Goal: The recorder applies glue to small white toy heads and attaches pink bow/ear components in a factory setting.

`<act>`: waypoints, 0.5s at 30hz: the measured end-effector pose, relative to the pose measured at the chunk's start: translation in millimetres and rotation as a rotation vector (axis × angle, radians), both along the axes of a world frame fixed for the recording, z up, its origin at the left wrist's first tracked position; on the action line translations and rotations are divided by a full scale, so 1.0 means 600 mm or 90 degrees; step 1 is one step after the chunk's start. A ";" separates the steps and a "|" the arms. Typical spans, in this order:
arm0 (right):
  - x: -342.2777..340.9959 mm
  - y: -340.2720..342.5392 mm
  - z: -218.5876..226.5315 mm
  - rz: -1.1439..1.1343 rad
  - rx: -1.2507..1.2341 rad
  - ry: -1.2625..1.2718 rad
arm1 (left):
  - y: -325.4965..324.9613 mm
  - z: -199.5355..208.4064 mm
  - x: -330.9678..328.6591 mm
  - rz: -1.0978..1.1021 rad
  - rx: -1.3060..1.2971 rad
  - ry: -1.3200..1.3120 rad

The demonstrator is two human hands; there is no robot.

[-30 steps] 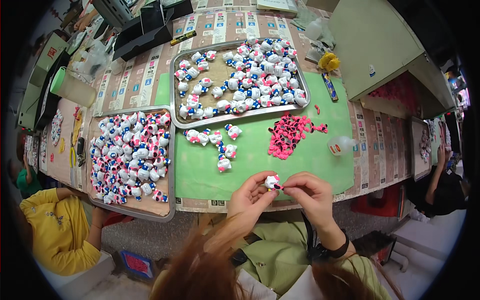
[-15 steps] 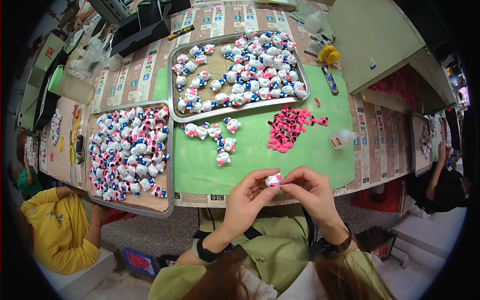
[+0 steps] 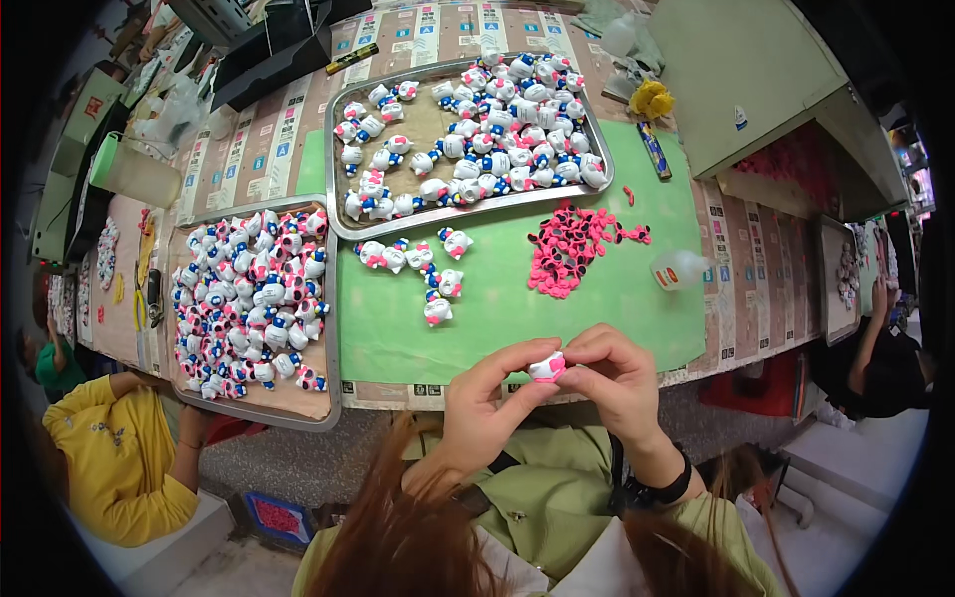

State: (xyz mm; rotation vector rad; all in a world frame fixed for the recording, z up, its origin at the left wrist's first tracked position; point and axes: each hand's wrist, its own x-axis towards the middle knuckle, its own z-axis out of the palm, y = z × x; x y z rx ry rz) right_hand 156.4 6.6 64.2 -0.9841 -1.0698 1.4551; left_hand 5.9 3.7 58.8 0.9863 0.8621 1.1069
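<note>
Between both hands, over the near edge of the table, is a small white cat figurine (image 3: 547,367) with pink on it. My left hand (image 3: 494,395) pinches it from the left, and my right hand (image 3: 610,378) grips it from the right with thumb and fingers. The fingers hide much of the figurine. Beyond the hands, on the green mat (image 3: 418,355), lie several loose figurines (image 3: 439,284) in white, pink and blue. A heap of small pink sunglasses-like pieces (image 3: 569,254) spreads on the mat to the right of them.
A metal tray (image 3: 343,225) of figurines stands at the back, another tray (image 3: 328,403) at the left. A small translucent bottle (image 3: 680,270) is on the mat's right side. A grey cabinet (image 3: 741,85) stands far right. A person in a yellow top (image 3: 114,453) sits at left.
The figurine has been turned between my fingers, showing more pink along its lower side. My fingers have shifted their hold, and the view has moved slightly.
</note>
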 end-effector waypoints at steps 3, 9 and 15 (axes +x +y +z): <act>0.004 -0.003 0.000 0.005 -0.029 -0.015 | -0.003 -0.003 -0.003 0.000 0.056 0.053; -0.003 -0.009 0.001 -0.028 0.015 -0.102 | -0.004 -0.006 -0.003 0.013 0.094 0.071; -0.021 0.003 0.023 -0.068 0.006 -0.142 | 0.005 -0.004 -0.009 -0.002 -0.019 -0.046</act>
